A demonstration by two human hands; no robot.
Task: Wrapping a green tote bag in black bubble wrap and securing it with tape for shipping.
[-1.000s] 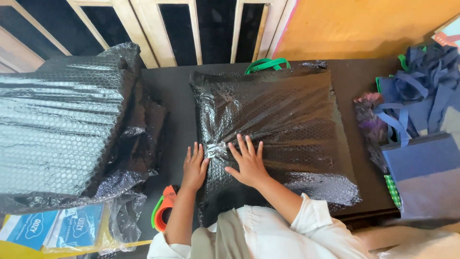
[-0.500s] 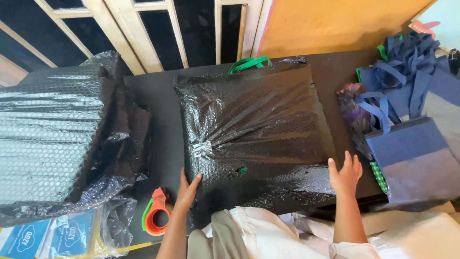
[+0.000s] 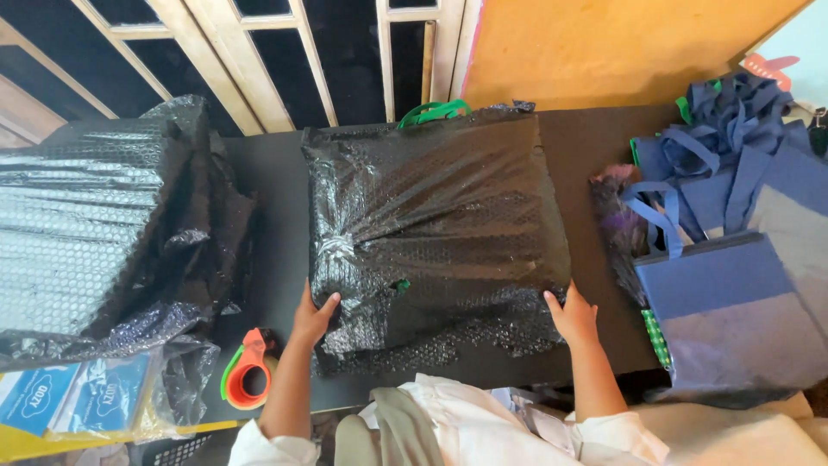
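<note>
On the dark worktop (image 3: 595,147), a large parcel wrapped in black bubble wrap (image 3: 431,233) lies flat at the middle, with green handles (image 3: 431,110) poking out at its far edge. Both hands grip its near corners: the left hand (image 3: 312,318) curls its fingers over the near left corner, and the right hand (image 3: 571,316) presses against the near right corner with its fingers on the wrap. The two hands sit well apart, one at each side of the parcel. Just beside the left wrist lies an orange and green tape dispenser (image 3: 247,373). Further left rests a big roll of black bubble wrap (image 3: 95,224), with blue and white packets (image 3: 73,401) below it at the worktop's edge. To the right, a heap of blue fabric bags (image 3: 733,224) lies near the right hand, not touching it.
</note>
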